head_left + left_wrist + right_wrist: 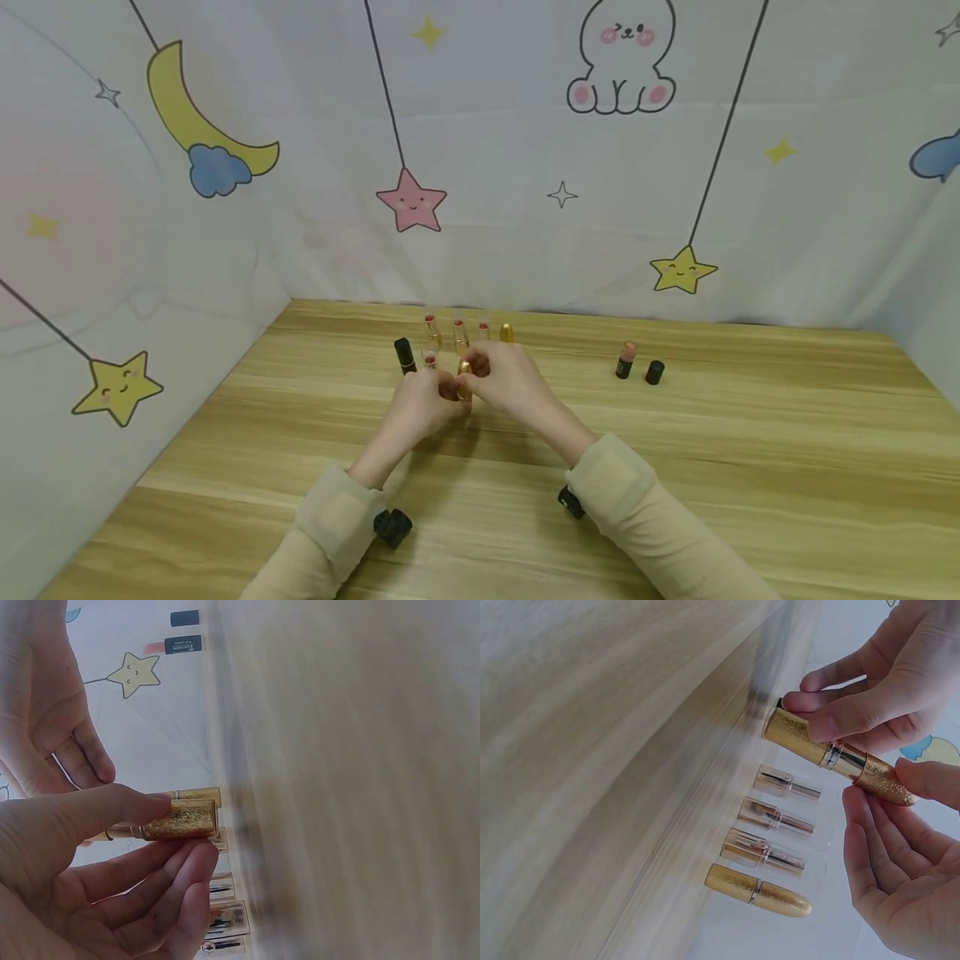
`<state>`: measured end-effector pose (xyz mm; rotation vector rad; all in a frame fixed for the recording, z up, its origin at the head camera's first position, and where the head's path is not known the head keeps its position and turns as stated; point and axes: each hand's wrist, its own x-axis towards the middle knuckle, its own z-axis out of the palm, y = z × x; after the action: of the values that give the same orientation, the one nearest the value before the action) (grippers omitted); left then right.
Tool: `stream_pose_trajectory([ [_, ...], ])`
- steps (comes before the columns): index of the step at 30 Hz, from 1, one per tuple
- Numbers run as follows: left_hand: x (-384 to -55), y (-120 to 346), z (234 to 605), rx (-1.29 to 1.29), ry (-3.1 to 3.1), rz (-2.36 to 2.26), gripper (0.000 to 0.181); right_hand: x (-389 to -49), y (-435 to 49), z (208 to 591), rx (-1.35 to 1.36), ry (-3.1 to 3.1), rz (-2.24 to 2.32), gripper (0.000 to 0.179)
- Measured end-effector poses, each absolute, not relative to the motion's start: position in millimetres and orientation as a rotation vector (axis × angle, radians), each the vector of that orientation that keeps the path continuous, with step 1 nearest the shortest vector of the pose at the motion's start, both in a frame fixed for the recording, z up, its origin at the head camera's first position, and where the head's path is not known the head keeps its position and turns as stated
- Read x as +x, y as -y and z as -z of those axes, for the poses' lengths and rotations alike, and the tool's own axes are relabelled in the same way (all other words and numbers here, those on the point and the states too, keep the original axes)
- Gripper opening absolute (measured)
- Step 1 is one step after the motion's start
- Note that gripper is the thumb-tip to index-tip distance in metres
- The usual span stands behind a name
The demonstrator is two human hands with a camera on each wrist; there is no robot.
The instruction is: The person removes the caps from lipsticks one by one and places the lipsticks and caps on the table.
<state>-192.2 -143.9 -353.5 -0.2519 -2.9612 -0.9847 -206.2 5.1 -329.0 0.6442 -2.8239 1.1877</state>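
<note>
Both hands meet over the middle of the table on a glittery gold lipstick (799, 736). My left hand (423, 404) grips its base between thumb and fingers. At the upper end, my right hand (510, 379) pinches the pointed gold cap (885, 780). A band of smooth shiny gold tube (847, 760) shows between base and cap in the right wrist view. Close behind the hands stand several clear-cased lipsticks (461, 335) with red tips. A second gold lipstick (757, 890), capped, stands at the end of their row.
A black lipstick tube (404, 355) stands left of the hands. Off to the right are an uncapped coral lipstick (625, 362) and its small black cap (655, 372). Black pieces (392, 527) lie by the left sleeve, another black object (571, 502) by the right. A printed curtain (495, 258) backs the table.
</note>
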Motion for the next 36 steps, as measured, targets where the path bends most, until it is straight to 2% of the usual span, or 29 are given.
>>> stream_pose_trajectory([
  [9,-192,138,353,-0.262,2.978,0.98,0.006,-202,-15,326,0.582,2.799,-1.256,0.014],
  [24,-195,129,355,-0.267,2.984,0.972,0.006,-200,-28,326,0.551,2.75,-1.317,0.008],
  [36,-196,122,355,-0.295,2.984,0.933,0.01,-200,-44,332,0.504,2.748,-1.314,0.014],
])
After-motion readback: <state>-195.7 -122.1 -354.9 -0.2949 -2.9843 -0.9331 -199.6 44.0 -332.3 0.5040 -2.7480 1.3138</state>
